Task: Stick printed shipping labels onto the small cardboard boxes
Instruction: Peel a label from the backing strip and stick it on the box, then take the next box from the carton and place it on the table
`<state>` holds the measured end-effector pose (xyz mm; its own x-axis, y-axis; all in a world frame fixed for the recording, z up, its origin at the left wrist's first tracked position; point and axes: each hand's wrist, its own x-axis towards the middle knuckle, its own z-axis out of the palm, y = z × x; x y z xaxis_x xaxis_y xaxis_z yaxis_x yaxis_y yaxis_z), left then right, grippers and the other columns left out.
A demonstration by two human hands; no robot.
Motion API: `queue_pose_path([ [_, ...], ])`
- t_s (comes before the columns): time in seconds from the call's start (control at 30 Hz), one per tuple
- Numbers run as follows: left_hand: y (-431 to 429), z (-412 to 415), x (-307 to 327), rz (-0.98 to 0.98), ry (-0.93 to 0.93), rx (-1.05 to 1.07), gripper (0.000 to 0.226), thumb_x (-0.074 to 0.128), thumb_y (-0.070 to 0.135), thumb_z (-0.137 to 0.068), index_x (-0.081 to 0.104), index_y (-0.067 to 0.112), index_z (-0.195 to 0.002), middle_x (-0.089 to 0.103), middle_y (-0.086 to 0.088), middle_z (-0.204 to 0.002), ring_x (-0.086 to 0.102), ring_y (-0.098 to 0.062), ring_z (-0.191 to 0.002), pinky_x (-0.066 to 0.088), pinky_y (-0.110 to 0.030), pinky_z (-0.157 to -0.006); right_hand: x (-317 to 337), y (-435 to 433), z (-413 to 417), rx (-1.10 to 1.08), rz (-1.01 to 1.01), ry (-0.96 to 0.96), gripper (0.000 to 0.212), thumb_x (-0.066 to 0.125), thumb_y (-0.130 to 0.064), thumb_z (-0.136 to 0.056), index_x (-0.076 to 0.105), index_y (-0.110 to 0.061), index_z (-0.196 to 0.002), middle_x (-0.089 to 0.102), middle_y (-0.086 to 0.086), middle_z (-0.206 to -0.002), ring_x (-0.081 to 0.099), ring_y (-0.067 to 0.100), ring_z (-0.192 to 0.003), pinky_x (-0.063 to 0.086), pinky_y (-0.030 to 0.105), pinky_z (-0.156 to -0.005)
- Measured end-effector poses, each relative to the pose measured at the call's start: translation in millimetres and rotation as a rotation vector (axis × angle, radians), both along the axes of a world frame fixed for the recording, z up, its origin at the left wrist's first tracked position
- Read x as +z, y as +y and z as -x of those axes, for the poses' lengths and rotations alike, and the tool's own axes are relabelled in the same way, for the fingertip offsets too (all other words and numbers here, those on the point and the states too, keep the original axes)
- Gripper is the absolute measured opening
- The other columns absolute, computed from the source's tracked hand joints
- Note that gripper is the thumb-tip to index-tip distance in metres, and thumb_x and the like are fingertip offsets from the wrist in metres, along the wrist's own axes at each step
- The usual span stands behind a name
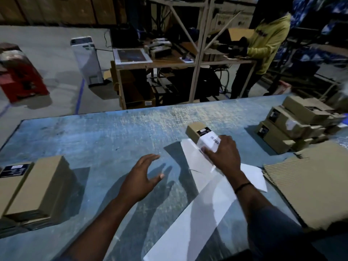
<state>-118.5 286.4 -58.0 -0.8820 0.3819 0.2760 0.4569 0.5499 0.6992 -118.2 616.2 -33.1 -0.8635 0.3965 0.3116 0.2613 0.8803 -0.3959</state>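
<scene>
A small cardboard box [194, 129] lies on the blue table [113, 136] right of centre, with a white shipping label [210, 141] over its near part. My right hand [224, 155] lies over the label end of the box, fingers bent down around it. My left hand [143, 176] hovers above the bare table to the left, fingers spread and relaxed, holding nothing. White backing sheets [195, 219] lie under and in front of the box.
A stack of small boxes [293, 121] stands at the far right. Corrugated cardboard sheets [312, 185] lie at the near right. Another box stack [33, 187] sits at the left edge. A person in a yellow top [267, 42] stands at a workbench [169, 61] beyond the table.
</scene>
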Motion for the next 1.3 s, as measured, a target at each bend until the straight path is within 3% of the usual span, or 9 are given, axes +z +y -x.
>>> queue_pose_path([
  [0.17, 31.4, -9.7, -2.9, 0.016, -0.05, 0.003, 0.047, 0.069, 0.052, -0.086, 0.064, 0.032, -0.128, 0.061, 0.016, -0.132, 0.058, -0.003, -0.118, 0.049, -0.032, -0.104, -13.3, 59.2, 25.2, -0.181, -0.019, -0.076, 0.076, 0.078, -0.058, -0.074, 0.053, 0.0, -0.117, 0.056, 0.022, -0.117, 0.055, 0.041, -0.109, 0.048, 0.046, -0.089],
  [0.37, 46.9, -20.0, -13.7, -0.025, -0.164, 0.074, 0.03, 0.079, 0.034, -0.087, 0.069, 0.034, -0.116, 0.066, 0.023, -0.118, 0.063, 0.006, -0.107, 0.054, -0.021, -0.096, -35.9, 67.4, 45.2, -0.27, 0.031, -0.101, 0.078, 0.083, -0.055, -0.069, 0.052, 0.001, -0.112, 0.056, 0.023, -0.112, 0.057, 0.042, -0.102, 0.049, 0.046, -0.082],
  [0.53, 46.5, -31.3, -20.2, -0.033, -0.22, 0.137, 0.026, 0.08, 0.029, -0.086, 0.073, 0.032, -0.111, 0.071, 0.021, -0.112, 0.067, 0.006, -0.1, 0.057, -0.027, -0.095, -37.6, 67.1, 52.6, -0.282, 0.016, -0.138, 0.083, 0.082, -0.06, -0.066, 0.051, 0.002, -0.111, 0.056, 0.024, -0.109, 0.059, 0.043, -0.098, 0.05, 0.046, -0.081],
  [0.63, 44.2, -38.9, -15.6, -0.055, -0.25, 0.166, 0.023, 0.077, 0.037, -0.085, 0.075, 0.031, -0.107, 0.073, 0.019, -0.108, 0.069, 0.004, -0.099, 0.058, -0.03, -0.093, -25.1, 54.3, 51.5, -0.301, -0.043, -0.121, 0.086, 0.08, -0.063, -0.066, 0.05, 0.002, -0.114, 0.053, 0.027, -0.114, 0.053, 0.044, -0.105, 0.043, 0.05, -0.087],
  [0.87, -2.4, -57.6, 11.5, 0.004, -0.195, 0.284, 0.021, 0.073, 0.04, -0.087, 0.076, 0.028, -0.104, 0.075, 0.018, -0.103, 0.067, 0.004, -0.097, 0.058, -0.029, -0.086, -2.1, -76.3, 24.1, 0.096, -0.068, 0.126, 0.064, 0.071, -0.048, -0.084, 0.054, -0.007, -0.13, 0.05, 0.025, -0.127, 0.044, 0.043, -0.118, 0.038, 0.055, -0.094],
  [1.0, -58.2, -74.4, 22.8, 0.062, -0.13, 0.408, 0.019, 0.067, 0.045, -0.089, 0.075, 0.032, -0.102, 0.073, 0.022, -0.099, 0.065, 0.007, -0.094, 0.056, -0.022, -0.08, -21.2, -167.9, 0.3, 0.36, -0.006, 0.098, 0.052, 0.071, -0.044, -0.085, 0.059, -0.014, -0.125, 0.053, 0.015, -0.121, 0.047, 0.04, -0.115, 0.045, 0.052, -0.091],
  [1.13, -122.6, -97.0, 25.0, 0.025, -0.102, 0.588, 0.014, 0.069, 0.042, -0.091, 0.075, 0.032, -0.1, 0.072, 0.023, -0.095, 0.06, 0.016, -0.091, 0.045, -0.006, -0.074, -42.7, -245.1, -24.1, 0.554, 0.12, 0.047, 0.05, 0.05, -0.051, -0.083, 0.065, -0.017, -0.118, 0.059, 0.009, -0.113, 0.053, 0.036, -0.107, 0.051, 0.047, -0.085],
  [1.3, -186.4, -119.3, 18.8, -0.066, -0.105, 0.867, 0.011, 0.071, 0.045, -0.087, 0.07, 0.037, -0.095, 0.07, 0.021, -0.084, 0.064, 0.007, -0.077, 0.059, -0.029, -0.068, -46.6, -317.9, -31.2, 0.748, 0.33, -0.071, 0.042, 0.061, -0.041, -0.086, 0.065, -0.019, -0.121, 0.059, 0.004, -0.117, 0.052, 0.028, -0.114, 0.047, 0.039, -0.092],
])
